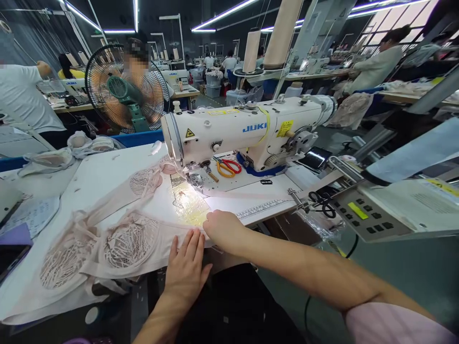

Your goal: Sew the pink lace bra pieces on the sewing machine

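A pale pink lace bra point(132, 239) is spread over the front left of the white sewing table point(103, 177). My left hand point(186, 267) lies on the bra's side band, fingers stretched out flat. Just right of it, my right hand point(225, 231) is closed in a pinch at the end of that band; its fingertips are hidden. Behind both hands stands a white sewing machine point(229, 131), its lamp lighting the needle area. A clear plastic piece point(190, 203) lies under that light. One bra strap point(143, 184) reaches up toward the machine's needle end.
Scissors with orange and red handles point(228, 167) lie on the machine bed. A control box point(373, 210) and metal tape guide stand at the right. Thread cones point(251, 52) rise behind the machine. A large fan point(125, 91) and several people at other machines are farther back.
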Action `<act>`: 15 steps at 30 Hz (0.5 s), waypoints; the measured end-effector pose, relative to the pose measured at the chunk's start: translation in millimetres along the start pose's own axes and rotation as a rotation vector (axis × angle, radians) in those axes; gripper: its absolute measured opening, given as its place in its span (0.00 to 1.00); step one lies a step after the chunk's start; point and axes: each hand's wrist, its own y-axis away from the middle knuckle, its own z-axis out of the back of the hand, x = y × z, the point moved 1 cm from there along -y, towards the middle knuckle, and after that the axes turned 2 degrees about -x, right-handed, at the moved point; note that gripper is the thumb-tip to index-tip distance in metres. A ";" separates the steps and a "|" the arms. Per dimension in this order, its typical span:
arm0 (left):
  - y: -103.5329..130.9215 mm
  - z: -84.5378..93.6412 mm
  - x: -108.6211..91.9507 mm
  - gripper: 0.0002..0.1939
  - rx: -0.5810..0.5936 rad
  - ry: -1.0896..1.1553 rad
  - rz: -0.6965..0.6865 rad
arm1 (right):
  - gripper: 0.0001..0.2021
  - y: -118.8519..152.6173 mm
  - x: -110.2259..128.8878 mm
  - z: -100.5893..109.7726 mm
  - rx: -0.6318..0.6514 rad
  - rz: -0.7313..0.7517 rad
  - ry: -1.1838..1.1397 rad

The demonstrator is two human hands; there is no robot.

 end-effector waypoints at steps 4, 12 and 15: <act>2.8 0.1 3.1 0.24 0.043 0.017 0.010 | 0.08 -6.2 -17.9 14.4 -0.057 -0.098 0.044; 11.4 10.6 10.8 0.34 0.147 0.170 -0.008 | 0.14 5.5 -67.9 60.2 -0.192 -0.419 0.140; 12.4 22.3 16.0 0.35 0.166 0.332 -0.022 | 0.09 10.5 -55.7 48.7 -0.111 -0.355 0.111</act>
